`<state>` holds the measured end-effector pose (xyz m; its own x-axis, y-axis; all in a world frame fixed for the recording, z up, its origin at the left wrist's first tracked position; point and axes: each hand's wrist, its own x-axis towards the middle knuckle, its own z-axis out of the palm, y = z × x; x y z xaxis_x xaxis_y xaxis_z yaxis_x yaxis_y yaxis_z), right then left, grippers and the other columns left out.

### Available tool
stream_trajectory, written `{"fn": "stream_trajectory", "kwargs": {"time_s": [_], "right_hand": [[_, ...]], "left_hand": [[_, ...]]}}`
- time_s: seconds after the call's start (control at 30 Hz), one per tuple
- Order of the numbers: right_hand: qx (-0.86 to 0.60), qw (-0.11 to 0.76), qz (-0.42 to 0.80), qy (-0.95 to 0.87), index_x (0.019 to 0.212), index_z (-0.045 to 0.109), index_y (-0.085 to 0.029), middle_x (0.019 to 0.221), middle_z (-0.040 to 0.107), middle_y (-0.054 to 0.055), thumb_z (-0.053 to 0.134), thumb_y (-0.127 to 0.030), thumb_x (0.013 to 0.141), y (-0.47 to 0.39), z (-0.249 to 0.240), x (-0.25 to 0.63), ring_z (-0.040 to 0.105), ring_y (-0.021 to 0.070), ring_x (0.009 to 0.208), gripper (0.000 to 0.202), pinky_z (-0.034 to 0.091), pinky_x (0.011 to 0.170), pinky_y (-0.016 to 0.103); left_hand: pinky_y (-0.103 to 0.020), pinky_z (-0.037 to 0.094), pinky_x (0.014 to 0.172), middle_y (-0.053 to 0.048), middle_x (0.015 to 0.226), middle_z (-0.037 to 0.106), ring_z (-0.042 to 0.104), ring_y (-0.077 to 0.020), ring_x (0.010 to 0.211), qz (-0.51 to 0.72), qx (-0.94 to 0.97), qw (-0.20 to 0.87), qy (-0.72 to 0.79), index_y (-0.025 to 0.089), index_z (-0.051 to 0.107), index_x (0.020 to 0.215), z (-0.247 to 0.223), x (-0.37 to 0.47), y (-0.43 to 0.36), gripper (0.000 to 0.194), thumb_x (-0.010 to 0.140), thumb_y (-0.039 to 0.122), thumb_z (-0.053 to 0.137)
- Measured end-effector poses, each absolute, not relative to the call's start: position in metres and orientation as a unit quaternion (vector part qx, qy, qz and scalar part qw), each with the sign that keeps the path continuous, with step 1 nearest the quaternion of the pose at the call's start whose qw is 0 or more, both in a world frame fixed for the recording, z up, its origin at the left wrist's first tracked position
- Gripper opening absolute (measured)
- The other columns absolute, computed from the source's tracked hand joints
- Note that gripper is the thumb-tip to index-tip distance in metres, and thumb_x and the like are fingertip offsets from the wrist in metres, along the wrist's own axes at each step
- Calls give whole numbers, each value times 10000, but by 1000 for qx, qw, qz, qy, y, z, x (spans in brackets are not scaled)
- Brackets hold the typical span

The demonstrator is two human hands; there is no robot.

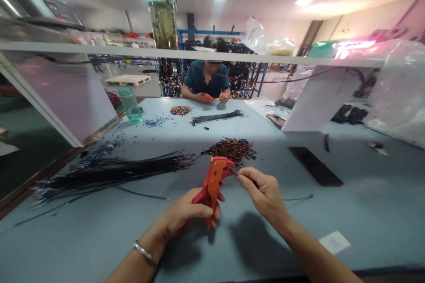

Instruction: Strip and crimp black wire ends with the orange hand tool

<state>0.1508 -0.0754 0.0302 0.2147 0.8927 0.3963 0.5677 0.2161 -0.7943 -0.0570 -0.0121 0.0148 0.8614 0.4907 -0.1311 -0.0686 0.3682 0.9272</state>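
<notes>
My left hand (195, 212) is wrapped around the handles of a red and orange wire stripper (215, 181), its jaws pointing up and to the right. Between thumb and forefinger, my right hand (262, 190) pinches a thin black wire (236, 173), whose end is at the tool's jaws. The rest of that wire passes behind the hand, and a blue-tipped end (310, 196) shows to the right of it. Just beyond the tool lies a pile of small dark and copper-coloured pieces (232, 148). To the left rests a bundle of black wires (126, 170) with blue ends.
A black phone (315, 166) lies at right, near a white paper slip (334, 242). Farther off are another wire bundle (217, 117), a copper-coloured pile (181, 110) and a green bottle (130, 106). A shelf (212, 55) spans the table. Opposite, a person (206, 79) holds a red tool.
</notes>
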Motion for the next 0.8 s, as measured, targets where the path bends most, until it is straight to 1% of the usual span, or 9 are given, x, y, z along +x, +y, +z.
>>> {"fn": "stream_trajectory", "kwargs": {"time_s": [0.3, 0.43, 0.6, 0.8], "right_hand": [[-618, 514, 134, -580, 725, 596, -190, 508, 346, -53, 508, -333, 855, -77, 32, 148, 300, 100, 446, 213, 261, 430, 228], [-607, 538, 130, -571, 704, 570, -186, 514, 335, -60, 515, -323, 856, -76, 31, 148, 292, 93, 450, 211, 252, 426, 223], [-575, 556, 120, -588, 693, 557, -185, 555, 403, -49, 525, -274, 864, -77, 32, 147, 356, 94, 486, 196, 312, 458, 209], [-543, 526, 83, -649, 750, 602, -176, 576, 506, -35, 529, -217, 877, -78, 26, 142, 433, 95, 488, 152, 365, 481, 199]], "left_hand": [[-300, 450, 616, -73, 751, 650, 608, -181, 635, 174, 534, 803, 199, 114, 616, 1008, 13, -56, -12, 407, 660, 300, 715], [-285, 438, 612, -56, 759, 637, 587, -167, 652, 221, 555, 780, 186, 116, 610, 1018, 11, -55, -11, 410, 663, 286, 726], [-298, 450, 633, -61, 803, 637, 586, -174, 686, 272, 547, 769, 190, 122, 608, 1027, 14, -55, -11, 377, 686, 259, 689], [-327, 471, 638, -78, 795, 647, 598, -194, 684, 255, 517, 800, 163, 109, 607, 1032, 15, -58, -11, 371, 679, 216, 640]]}}
